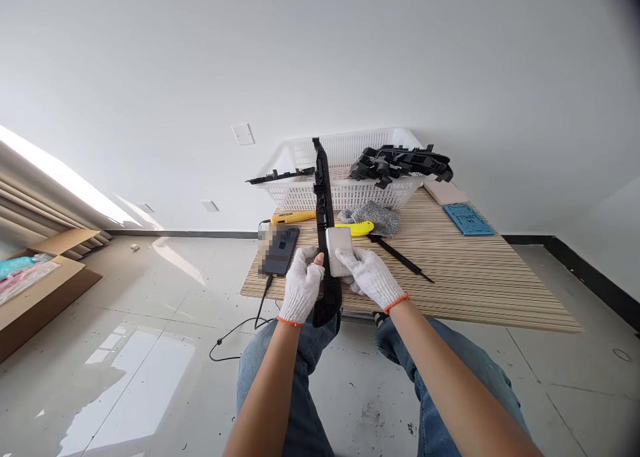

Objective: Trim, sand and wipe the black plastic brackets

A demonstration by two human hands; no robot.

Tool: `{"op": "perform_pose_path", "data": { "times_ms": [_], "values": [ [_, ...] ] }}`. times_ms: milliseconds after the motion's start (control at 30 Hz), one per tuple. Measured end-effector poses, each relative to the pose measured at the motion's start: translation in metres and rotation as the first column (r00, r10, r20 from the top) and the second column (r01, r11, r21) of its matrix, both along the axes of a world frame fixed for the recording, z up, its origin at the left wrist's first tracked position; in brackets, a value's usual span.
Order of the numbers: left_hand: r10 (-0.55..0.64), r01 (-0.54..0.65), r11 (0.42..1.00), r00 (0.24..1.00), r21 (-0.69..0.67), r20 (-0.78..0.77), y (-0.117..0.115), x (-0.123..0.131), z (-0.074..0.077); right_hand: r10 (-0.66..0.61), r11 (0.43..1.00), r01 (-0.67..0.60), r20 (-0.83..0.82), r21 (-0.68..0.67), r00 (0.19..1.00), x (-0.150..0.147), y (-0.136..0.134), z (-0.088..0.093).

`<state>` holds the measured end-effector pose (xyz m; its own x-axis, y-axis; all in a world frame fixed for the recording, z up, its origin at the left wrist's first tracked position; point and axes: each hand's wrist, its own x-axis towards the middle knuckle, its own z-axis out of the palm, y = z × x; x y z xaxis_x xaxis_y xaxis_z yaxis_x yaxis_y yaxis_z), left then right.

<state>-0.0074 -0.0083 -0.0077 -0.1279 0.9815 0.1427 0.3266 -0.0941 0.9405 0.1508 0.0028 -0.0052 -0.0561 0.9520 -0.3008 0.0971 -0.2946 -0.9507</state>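
Two gloved hands sit close together over the near edge of the table (475,277). Left hand (301,285) is clamped round the lower part of a long black trim (323,197), thumb on its front. Trim stands near upright, lower end at the knees, upper end in front of the basket (345,193). Right hand (369,273) grips a white block (339,250), pressed against the trim's right side, just beside the left thumb. On the table behind: yellow knife (357,229), grey glove (373,217), phone (280,249) with cable, black rod (400,257), blue pad (467,218). Black parts (400,163) lie across the basket rim.
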Motion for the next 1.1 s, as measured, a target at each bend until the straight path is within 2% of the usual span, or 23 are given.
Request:
{"op": "perform_pose_path", "data": {
  "times_ms": [167, 367, 467, 567, 733, 800, 933, 1100],
  "values": [
    [0.010, -0.010, 1.000, 1.000, -0.004, -0.018, -0.002, 0.002, 0.001, -0.009, 0.999, 0.004, 0.104, 0.054, 0.995, -0.001, 0.004, -0.001],
    [0.066, -0.055, 0.996, 0.985, 0.076, -0.158, -0.005, 0.005, 0.001, 0.106, 0.994, -0.108, 0.137, 0.006, 0.985, 0.002, -0.004, 0.007],
    [0.053, -0.034, 0.992, 0.986, 0.123, -0.160, -0.005, 0.005, -0.002, 0.149, 0.988, -0.151, 0.129, 0.007, 0.980, 0.003, -0.005, 0.008],
    [-0.014, 0.039, 0.983, 0.991, 0.181, -0.135, -0.004, 0.004, -0.004, 0.108, 0.994, -0.109, 0.098, 0.013, 0.989, 0.001, -0.006, 0.007],
    [-0.055, 0.081, 0.981, 0.987, 0.174, -0.148, -0.004, 0.004, -0.005, -0.120, 0.993, 0.121, -0.075, 0.002, 0.990, -0.004, -0.005, 0.004],
    [-0.058, 0.082, 0.983, 0.987, 0.161, -0.149, -0.005, 0.004, -0.004, -0.171, 0.985, 0.172, -0.111, -0.004, 0.979, -0.005, -0.005, 0.002],
    [-0.064, 0.083, 0.987, 0.988, 0.136, -0.144, -0.005, 0.004, -0.002, -0.182, 0.983, 0.184, -0.158, 0.002, 0.970, -0.005, -0.005, -0.001],
    [-0.058, 0.075, 0.990, 0.989, 0.119, -0.137, -0.005, 0.003, -0.003, -0.079, 0.996, 0.084, -0.139, 0.029, 0.987, -0.005, -0.009, -0.001]
  ]
}}
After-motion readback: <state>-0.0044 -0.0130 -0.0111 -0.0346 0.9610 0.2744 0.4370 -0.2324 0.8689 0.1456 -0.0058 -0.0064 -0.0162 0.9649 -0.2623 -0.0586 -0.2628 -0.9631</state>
